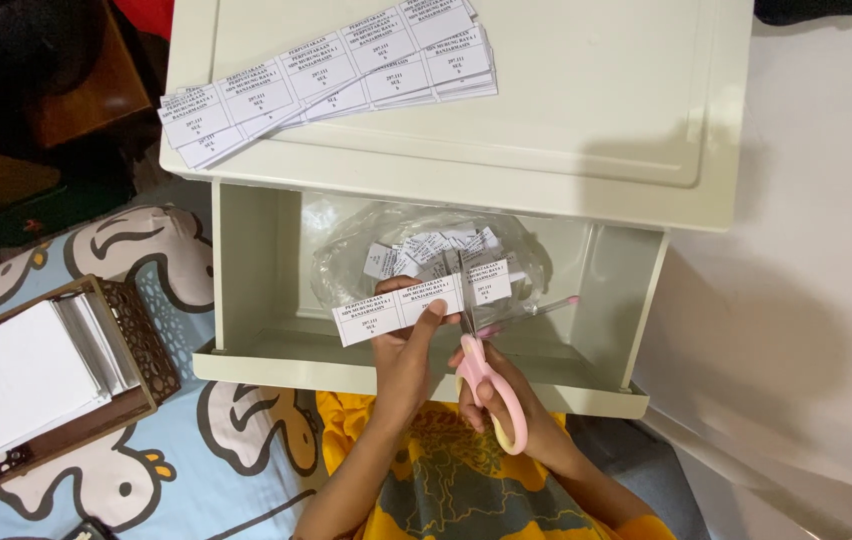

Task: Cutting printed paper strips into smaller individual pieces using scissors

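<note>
While left hand (401, 345) grip pinches white label strip (401, 312), right hand (506, 400) grip clamps pink scissors (486, 375).

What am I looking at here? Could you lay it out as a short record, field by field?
Left hand: left hand holds a paper label strip
Right hand: right hand grips pink scissors, blades at the strip
Below: clear plastic bag with cut labels in an open cream drawer
On top: uncut label strips on the cabinet top
Left side: brown tray of white paper
</note>
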